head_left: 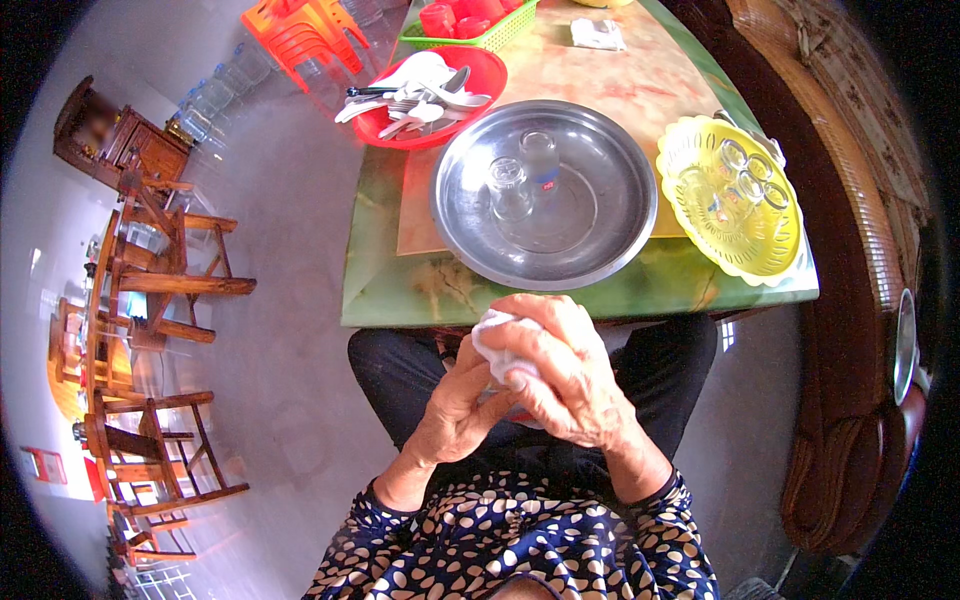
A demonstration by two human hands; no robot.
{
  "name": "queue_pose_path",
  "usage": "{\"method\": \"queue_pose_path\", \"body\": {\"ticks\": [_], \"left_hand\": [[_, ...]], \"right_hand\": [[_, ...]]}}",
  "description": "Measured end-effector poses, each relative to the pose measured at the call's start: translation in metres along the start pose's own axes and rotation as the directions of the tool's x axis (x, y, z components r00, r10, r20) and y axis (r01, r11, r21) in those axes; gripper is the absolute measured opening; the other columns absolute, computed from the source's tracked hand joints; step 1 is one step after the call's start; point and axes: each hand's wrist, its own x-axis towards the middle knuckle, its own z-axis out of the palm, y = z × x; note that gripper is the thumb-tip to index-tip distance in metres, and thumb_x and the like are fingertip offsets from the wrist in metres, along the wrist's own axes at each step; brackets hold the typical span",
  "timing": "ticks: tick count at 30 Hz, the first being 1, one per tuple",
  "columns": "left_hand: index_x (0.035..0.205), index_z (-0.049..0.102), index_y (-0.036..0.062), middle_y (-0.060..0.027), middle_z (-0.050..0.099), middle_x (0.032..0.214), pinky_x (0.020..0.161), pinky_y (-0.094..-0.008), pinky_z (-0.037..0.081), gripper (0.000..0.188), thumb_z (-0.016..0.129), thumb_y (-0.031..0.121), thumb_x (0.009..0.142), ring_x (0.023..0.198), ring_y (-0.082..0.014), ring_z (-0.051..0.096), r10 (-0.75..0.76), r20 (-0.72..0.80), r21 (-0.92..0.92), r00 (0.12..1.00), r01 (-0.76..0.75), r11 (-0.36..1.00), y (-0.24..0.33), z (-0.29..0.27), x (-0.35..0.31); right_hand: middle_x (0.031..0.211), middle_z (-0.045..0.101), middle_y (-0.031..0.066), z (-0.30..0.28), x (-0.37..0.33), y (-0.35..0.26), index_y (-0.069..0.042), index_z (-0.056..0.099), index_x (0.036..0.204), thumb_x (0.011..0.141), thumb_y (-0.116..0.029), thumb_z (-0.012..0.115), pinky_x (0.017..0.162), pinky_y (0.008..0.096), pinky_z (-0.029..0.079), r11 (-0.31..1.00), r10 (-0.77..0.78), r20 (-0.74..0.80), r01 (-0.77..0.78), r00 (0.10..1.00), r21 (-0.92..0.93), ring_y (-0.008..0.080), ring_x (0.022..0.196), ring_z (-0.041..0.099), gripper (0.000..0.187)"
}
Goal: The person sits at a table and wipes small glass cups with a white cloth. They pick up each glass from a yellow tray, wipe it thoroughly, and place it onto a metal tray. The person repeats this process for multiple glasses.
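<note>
Above my lap, just off the table's near edge, my left hand (455,408) and my right hand (568,372) are closed together around a bunched white cloth (497,338). The right hand's fingers press over the top of the cloth, and the left supports it from below. Whether something sits inside the cloth is hidden by my fingers. Beyond them on the table stands a wide steel basin (455,235) with two clear glasses in it: one upright-looking glass (510,190) and another glass (540,160) behind it. A scalloped yellow basket (765,262) to the right holds several clear glasses (738,180).
A red bowl (495,70) of spoons and other cutlery (420,100) lies at the far left, near a green basket (490,40) of red cups (438,20). A folded white cloth (598,35) rests farther back. Stacked orange stools (305,40) and wooden chairs (170,280) stand left.
</note>
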Motion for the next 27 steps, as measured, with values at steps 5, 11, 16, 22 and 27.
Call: {"method": "queue_pose_path", "body": {"ticks": [5, 11, 16, 22, 27], "left_hand": [[0.088, 0.062, 0.0017, -0.0077, 0.053, 0.109, 0.093, -0.0355, 0.038, 0.012, 0.066, 0.002, 0.077, 0.110, -0.0269, 0.045, 0.254, 0.162, 0.157, 0.954, -0.279, 0.947, -0.006, 0.004, 0.008], [0.088, 0.061, 0.0027, -0.0097, 0.054, 0.111, 0.097, -0.0359, 0.035, 0.007, 0.063, 0.004, 0.081, 0.115, -0.0271, 0.046, 0.121, -0.059, 0.158, 0.991, -0.110, 0.981, -0.008, 0.003, 0.004], [0.096, 0.059, -0.0017, -0.0096, 0.053, 0.116, 0.090, -0.0269, 0.040, 0.012, 0.057, 0.008, 0.089, 0.106, -0.0149, 0.050, 0.007, -0.254, -0.110, 0.967, -0.036, 0.993, -0.013, -0.001, 0.005], [0.096, 0.059, -0.0025, -0.0091, 0.056, 0.113, 0.091, -0.0276, 0.040, 0.011, 0.057, 0.006, 0.088, 0.104, -0.0160, 0.051, 0.033, -0.228, -0.162, 0.973, -0.072, 0.984, -0.015, 0.004, 0.004], [0.093, 0.060, -0.0005, -0.0114, 0.058, 0.111, 0.095, -0.0315, 0.037, 0.008, 0.057, 0.006, 0.087, 0.110, -0.0217, 0.050, 0.115, -0.199, -0.008, 0.973, -0.119, 0.993, -0.015, 0.005, 0.004]], "right_hand": [[0.096, 0.059, 0.0145, -0.003, 0.007, 0.020, 0.002, 0.058, 0.100, 0.091, -0.019, 0.045, 0.079, 0.0378, 0.045, 0.909, 0.162, 0.105, -0.190, 0.981, 0.370, 0.0315, 0.089, 0.056, 0.025], [0.110, 0.054, 0.0179, 0.009, -0.011, 0.021, -0.004, 0.057, 0.110, 0.082, -0.013, 0.057, 0.083, 0.0404, 0.043, 0.998, 0.056, -0.101, -0.055, 0.993, 0.013, 0.0328, 0.096, 0.054, 0.029], [0.123, 0.049, 0.0159, 0.033, -0.034, 0.010, -0.010, 0.057, 0.114, 0.064, -0.014, 0.071, 0.091, 0.0473, 0.039, 0.974, -0.132, -0.187, 0.092, 0.974, -0.206, 0.0344, 0.109, 0.049, 0.052], [0.124, 0.046, 0.0209, 0.041, -0.041, 0.020, -0.012, 0.058, 0.117, 0.070, -0.013, 0.070, 0.097, 0.0492, 0.035, 0.996, 0.038, -0.351, -0.008, 0.936, 0.087, 0.0384, 0.114, 0.043, 0.048], [0.120, 0.051, 0.0183, 0.036, -0.035, 0.018, -0.004, 0.054, 0.117, 0.079, -0.008, 0.063, 0.097, 0.0426, 0.036, 0.973, 0.157, -0.397, -0.072, 0.904, 0.221, 0.0346, 0.114, 0.046, 0.039]]}}
